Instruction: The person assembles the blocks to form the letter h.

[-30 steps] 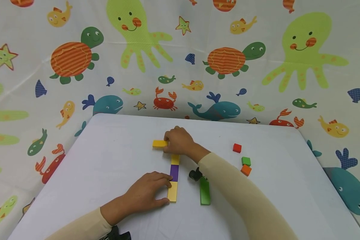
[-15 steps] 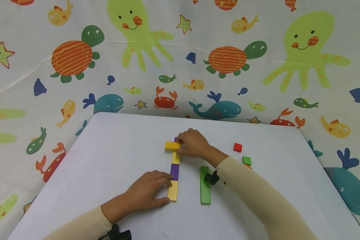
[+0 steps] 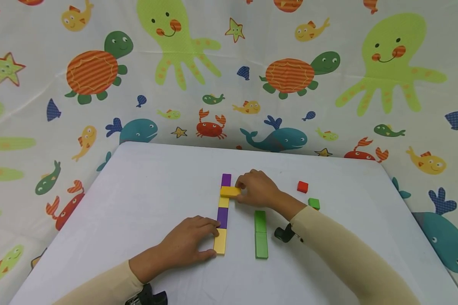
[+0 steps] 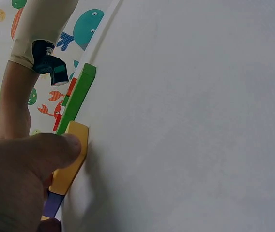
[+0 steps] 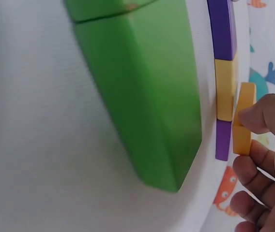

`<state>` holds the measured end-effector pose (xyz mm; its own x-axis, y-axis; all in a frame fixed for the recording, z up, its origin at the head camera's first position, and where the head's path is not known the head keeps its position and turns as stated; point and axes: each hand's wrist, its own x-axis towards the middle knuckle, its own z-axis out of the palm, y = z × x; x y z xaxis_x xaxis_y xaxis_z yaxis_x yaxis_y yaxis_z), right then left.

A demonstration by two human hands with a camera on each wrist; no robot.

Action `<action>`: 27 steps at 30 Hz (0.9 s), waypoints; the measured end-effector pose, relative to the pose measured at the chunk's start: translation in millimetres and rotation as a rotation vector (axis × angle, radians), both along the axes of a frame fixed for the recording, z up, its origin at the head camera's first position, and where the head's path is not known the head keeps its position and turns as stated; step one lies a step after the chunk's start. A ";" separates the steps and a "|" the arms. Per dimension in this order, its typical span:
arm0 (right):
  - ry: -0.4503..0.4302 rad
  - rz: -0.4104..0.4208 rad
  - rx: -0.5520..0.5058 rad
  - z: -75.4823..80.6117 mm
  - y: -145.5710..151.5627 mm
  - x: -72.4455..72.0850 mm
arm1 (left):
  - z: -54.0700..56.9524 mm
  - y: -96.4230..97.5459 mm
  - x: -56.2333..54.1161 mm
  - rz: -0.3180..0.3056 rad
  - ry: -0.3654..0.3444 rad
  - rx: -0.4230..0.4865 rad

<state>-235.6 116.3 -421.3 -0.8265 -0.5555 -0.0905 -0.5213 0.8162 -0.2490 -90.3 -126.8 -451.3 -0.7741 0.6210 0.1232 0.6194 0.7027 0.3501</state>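
In the head view my right hand (image 3: pixel 260 187) pinches a yellow block (image 3: pixel 227 192) between thumb and fingertips. The block lies crosswise above a straight row of purple and yellow blocks. From far to near, the row shows a purple block (image 3: pixel 226 179), a pale yellow block (image 3: pixel 223 203), another purple block (image 3: pixel 222 217) and a longer pale yellow block (image 3: pixel 220 243). In the right wrist view the pinched block stands apart from the row's top. My left hand (image 3: pixel 187 240) rests at the row's near left side, thumb and fingertips touching the near yellow block.
Two green blocks (image 3: pixel 261 245) lie end to end right of the row. Farther right are a red cube (image 3: pixel 303 187), a small green block (image 3: pixel 314 203) and an orange block, mostly hidden by the right sleeve (image 3: pixel 339 241). A sea-animal curtain (image 3: pixel 229 55) hangs behind the white table (image 3: pixel 156 186).
My right hand has moved right with the yellow block, from left of the row to over it. The far purple block and both green blocks are now uncovered. My left hand stays put.
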 end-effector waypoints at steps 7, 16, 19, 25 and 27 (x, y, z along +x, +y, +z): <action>-0.029 -0.016 0.010 0.1 12.6 6.0 | 1.0 1.0 1.5 0.006 -0.019 -0.007; -0.043 -0.032 0.007 -4.2 25.3 9.9 | -0.9 0.3 0.8 0.002 -0.010 -0.008; -0.052 -0.035 0.012 -5.1 27.2 11.0 | -0.3 0.8 0.9 0.003 -0.013 -0.015; -0.059 -0.016 0.001 -6.7 28.5 12.7 | 0.8 2.0 1.5 0.009 -0.029 -0.023; -0.052 -0.004 -0.003 -9.1 28.8 12.3 | 0.6 2.0 1.6 0.009 -0.027 -0.022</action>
